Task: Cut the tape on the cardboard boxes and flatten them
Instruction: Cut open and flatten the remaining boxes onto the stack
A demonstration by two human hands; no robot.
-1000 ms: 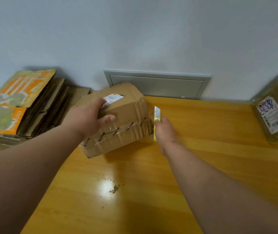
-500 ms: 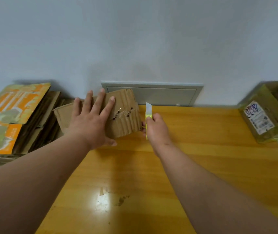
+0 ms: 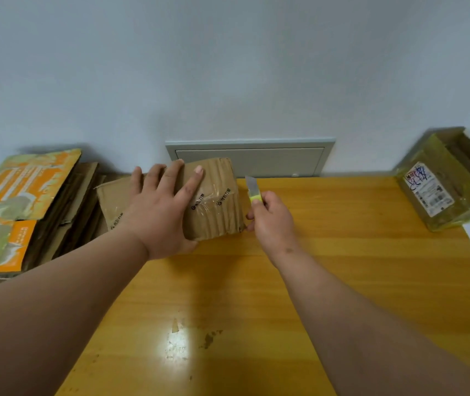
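A person's two bare arms reach forward over a yellow wooden worktop (image 3: 342,252). At about eleven o'clock from the centre of the view, a brown cardboard box (image 3: 216,201) lies pressed nearly flat on the worktop's far left edge; a second ago it stood as a full, bulging box, so it has just been collapsed. The left hand (image 3: 159,212) lies on it with fingers spread straight, palm pushing down. Just beside the box's right edge, at about twelve o'clock, the right hand (image 3: 271,221) is curled round a small yellow-handled knife (image 3: 254,190), blade pointing up and away, apart from the cardboard. Clear printed tape crosses the box's top face. At nine o'clock, off the worktop, sits a stack of flattened cardboard (image 3: 28,207). At two o'clock a second box (image 3: 445,181) wrapped in yellowish tape waits, open-topped. This box looks almost done; judging by the scene, the second box comes next.
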